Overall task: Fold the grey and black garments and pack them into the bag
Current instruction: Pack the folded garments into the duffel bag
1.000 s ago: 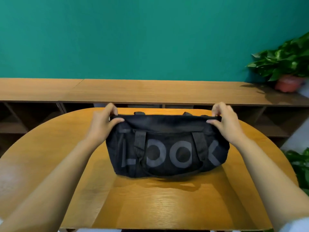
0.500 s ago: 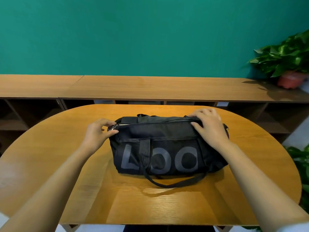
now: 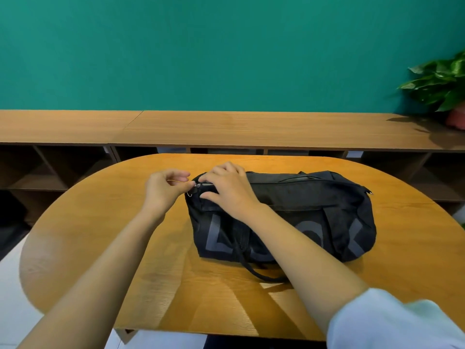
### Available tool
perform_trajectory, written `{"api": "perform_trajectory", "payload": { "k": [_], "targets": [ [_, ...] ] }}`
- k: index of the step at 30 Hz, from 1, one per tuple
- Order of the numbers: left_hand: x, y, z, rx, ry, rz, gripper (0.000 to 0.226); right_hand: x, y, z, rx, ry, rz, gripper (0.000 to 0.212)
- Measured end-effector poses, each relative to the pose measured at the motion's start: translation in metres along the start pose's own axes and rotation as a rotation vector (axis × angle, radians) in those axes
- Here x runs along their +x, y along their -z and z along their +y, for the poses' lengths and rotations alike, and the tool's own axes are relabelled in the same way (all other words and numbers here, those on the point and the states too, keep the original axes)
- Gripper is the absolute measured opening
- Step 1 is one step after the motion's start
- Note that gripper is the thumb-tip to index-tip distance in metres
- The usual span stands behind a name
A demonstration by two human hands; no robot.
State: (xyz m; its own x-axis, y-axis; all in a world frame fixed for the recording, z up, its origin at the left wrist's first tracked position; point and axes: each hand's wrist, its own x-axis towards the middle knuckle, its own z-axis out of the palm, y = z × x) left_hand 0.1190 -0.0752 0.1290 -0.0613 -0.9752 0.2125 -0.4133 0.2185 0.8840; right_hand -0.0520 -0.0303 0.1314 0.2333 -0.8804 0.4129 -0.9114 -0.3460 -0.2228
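Left hand (image 3: pixel 164 191): thumb and forefinger closed in a narrow pinch on the small metal zipper pull (image 3: pixel 195 185) at the left end of the bag (image 3: pixel 314 205); other fingers loosely curled above it, holding nothing. Right hand (image 3: pixel 227 191): lies on top of the bag's left end, just right of the pull, fingers spread and fairly straight over the zip line, thumb on the near side. It's pressing the fabric, not wrapped round anything.

Bag: black duffel, lying lengthwise on the table (image 3: pixel 100 235), right of centre, long side toward the camera. Big grey lettering (image 3: pixel 216 238) on the near face, middle part hidden by the right forearm. Zip runs along the top; can't tell how far it's closed. One carry strap (image 3: pixel 247 269) hangs down the front and loops onto the tabletop. Metal ring (image 3: pixel 369 192) sticks out at the bag's right end.

Table: oval, light wood, glossy. Both forearms reach in from the near edge; white sleeve (image 3: pixel 390 321) on the right arm, bottom right corner.

Behind the table: long low wooden shelf unit (image 3: pixel 226 127) with open compartments below, running the full width. Teal wall (image 3: pixel 226 46) above it. Leafy green plant (image 3: pixel 442 81) in a reddish pot (image 3: pixel 456 118) sits on the unit's far right end, cut off by the frame edge.
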Motion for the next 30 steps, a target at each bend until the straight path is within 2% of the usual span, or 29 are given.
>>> {"api": "perform_trajectory", "payload": {
  "k": [2, 4, 6, 9, 13, 15, 20, 26, 30],
  "targets": [
    [0.001, -0.002, 0.005, -0.093, 0.059, -0.011, 0.021, 0.005, -0.008, -0.009, -0.022, -0.046, -0.004, 0.039],
    [0.002, -0.004, 0.009, -0.113, 0.076, -0.036, 0.024, 0.009, -0.015, -0.017, 0.001, -0.109, 0.046, 0.032],
    [0.002, -0.004, 0.01, -0.119, 0.053, -0.054, 0.026, 0.012, -0.018, -0.02, 0.04, -0.179, 0.106, 0.024],
    [0.004, 0.0, 0.008, -0.079, -0.001, -0.069, 0.028, 0.013, -0.019, -0.019, 0.058, -0.264, 0.106, 0.02],
    [0.008, 0.0, -0.002, 0.175, -0.1, -0.337, 0.044, 0.014, -0.018, -0.015, 0.185, -0.394, 0.131, 0.023],
    [0.006, -0.004, -0.005, 0.244, -0.159, -0.398, 0.048, 0.015, -0.019, -0.014, 0.231, -0.432, 0.143, 0.024],
    [0.008, -0.016, -0.01, 0.523, -0.255, -0.129, 0.029, 0.013, -0.02, -0.011, 0.233, -0.504, 0.156, 0.025],
    [0.004, -0.02, -0.006, 0.562, -0.275, -0.037, 0.023, 0.005, -0.016, 0.004, 0.166, -0.617, 0.155, 0.024],
    [0.004, -0.014, -0.015, 0.495, -0.233, -0.047, 0.011, -0.008, -0.004, 0.025, 0.117, -0.654, 0.154, 0.022]
  ]
}}
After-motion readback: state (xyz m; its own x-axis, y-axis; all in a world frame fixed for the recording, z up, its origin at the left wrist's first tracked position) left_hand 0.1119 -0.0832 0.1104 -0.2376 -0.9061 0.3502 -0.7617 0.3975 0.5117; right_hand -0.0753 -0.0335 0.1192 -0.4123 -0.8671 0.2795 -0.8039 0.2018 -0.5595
